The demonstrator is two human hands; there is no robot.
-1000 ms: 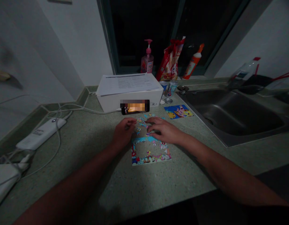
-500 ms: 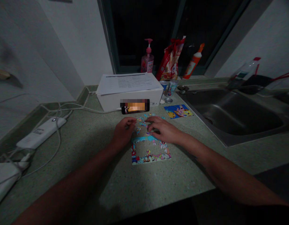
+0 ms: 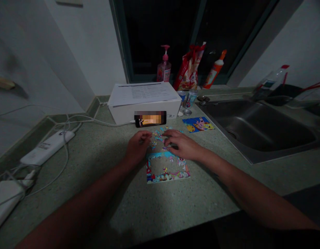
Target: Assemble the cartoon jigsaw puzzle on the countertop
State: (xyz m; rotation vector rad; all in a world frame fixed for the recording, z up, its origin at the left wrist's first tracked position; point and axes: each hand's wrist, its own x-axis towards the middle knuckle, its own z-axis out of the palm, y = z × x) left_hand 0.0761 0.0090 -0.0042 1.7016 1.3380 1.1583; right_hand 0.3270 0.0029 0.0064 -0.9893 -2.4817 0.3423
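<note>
A half-built colourful jigsaw puzzle [image 3: 167, 168] lies on the speckled green counter [image 3: 154, 207], its border done and its middle bare. Just beyond it is a scatter of loose puzzle pieces [image 3: 157, 134]. My left hand [image 3: 137, 146] rests at the puzzle's top left corner with its fingers curled in; what they hold is too small to name. My right hand [image 3: 181, 144] lies over the puzzle's top edge, fingertips bent down onto the loose pieces.
A phone [image 3: 150, 118] leans on a white box [image 3: 144, 103] topped with papers. A picture card [image 3: 198, 124] and small cans [image 3: 190, 99] lie right of it. A steel sink [image 3: 255, 126] fills the right. Power adapters and cables [image 3: 47, 148] sit left. Bottles [image 3: 163, 67] line the sill.
Both hands stay over the loose pieces with only slight finger movement. The view has shifted a little.
</note>
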